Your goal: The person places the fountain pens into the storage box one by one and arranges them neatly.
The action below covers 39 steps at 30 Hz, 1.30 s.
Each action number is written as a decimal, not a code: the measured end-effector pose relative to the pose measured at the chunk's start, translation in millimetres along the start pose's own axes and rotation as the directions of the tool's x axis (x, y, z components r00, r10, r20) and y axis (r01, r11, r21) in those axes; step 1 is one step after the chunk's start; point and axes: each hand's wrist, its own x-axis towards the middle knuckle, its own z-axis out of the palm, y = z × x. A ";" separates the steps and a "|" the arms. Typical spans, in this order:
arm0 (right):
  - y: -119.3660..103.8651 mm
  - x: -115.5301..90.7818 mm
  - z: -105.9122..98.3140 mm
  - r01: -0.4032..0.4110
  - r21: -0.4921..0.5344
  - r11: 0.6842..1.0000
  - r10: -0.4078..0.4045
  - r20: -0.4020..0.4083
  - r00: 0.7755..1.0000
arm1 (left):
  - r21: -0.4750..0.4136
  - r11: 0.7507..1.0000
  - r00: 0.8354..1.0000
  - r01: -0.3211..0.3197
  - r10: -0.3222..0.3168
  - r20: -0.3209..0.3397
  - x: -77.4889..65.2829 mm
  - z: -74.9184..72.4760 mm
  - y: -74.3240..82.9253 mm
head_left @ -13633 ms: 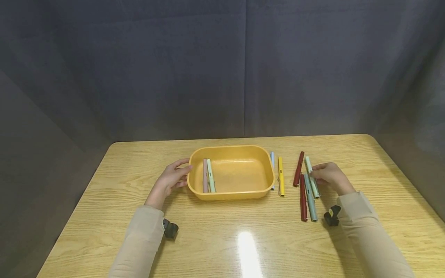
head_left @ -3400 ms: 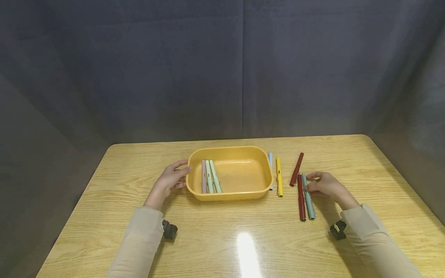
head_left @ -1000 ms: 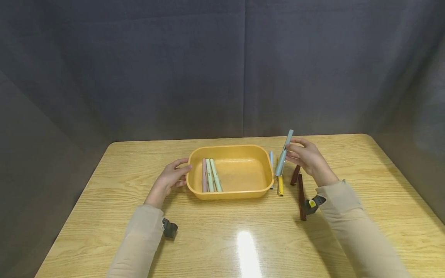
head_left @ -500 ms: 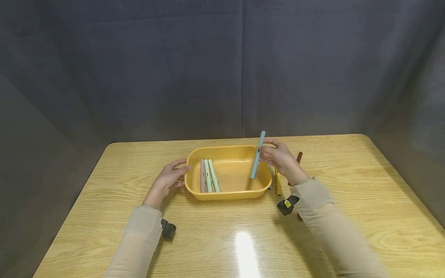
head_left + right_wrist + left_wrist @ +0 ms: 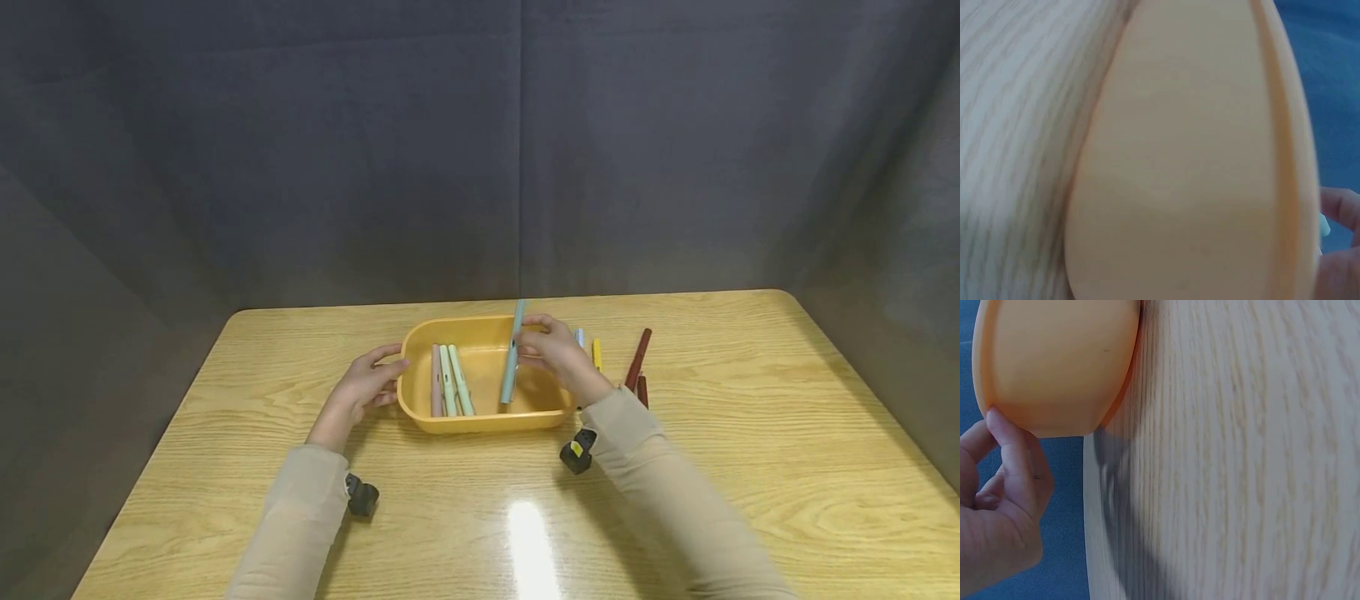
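Note:
My right hand [image 5: 558,357] pinches a blue-green pen [image 5: 509,379] inside the right half of an orange plastic bin [image 5: 487,424]. The pen leans, its upper end above the far rim. To the left in the bin, a pink pen [image 5: 436,387] and two pale green pens [image 5: 448,387] lie side by side. At the bin's left end my left hand [image 5: 366,386] grips the rim, thumb over the edge. In the left wrist view, fingertips touch the bin wall [image 5: 1054,369]. The bin wall [image 5: 1172,156] hides most of the right hand [image 5: 1341,269] in the right wrist view.
Right of the bin lie a light blue pen [image 5: 579,337], a yellow pen [image 5: 597,354] and two dark red pens [image 5: 639,358], partly hidden by the right arm. The wooden table [image 5: 450,517] ends at a dark curtain [image 5: 375,167] behind.
Earlier, my right hand took the blue-green pen off the table; in the last second it carried it left and down into the bin. A second green pen was added before that. My left hand stays put.

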 end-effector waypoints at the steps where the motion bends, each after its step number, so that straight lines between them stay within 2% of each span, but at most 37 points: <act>1: 1.1 1.1 2.6 0.003 -0.002 1.000 -0.003 -0.004 1.000 | -0.002 1.000 1.000 0.001 -0.001 0.001 0.0 -0.2 0.1; 7: 7.2 6.0 16.7 0.000 0.005 1.000 0.001 -0.029 1.000 | -0.009 1.000 1.000 0.007 -0.007 0.000 -1.1 -1.9 0.7; 18: 13.3 11.6 39.9 -0.051 0.003 0.999 0.051 -0.011 0.999 | -0.010 1.000 1.000 0.014 -0.014 -0.007 -2.4 -3.4 2.1; 33: 24.6 17.3 50.7 -0.093 -0.018 0.995 0.093 -0.007 0.996 | -0.013 1.000 1.000 0.017 -0.017 -0.007 -4.1 -1.8 2.8; 39: 28.6 18.2 50.7 -0.107 -0.048 0.993 0.108 0.022 0.994 | -0.017 1.000 1.000 0.015 -0.015 -0.005 -3.5 0.3 2.1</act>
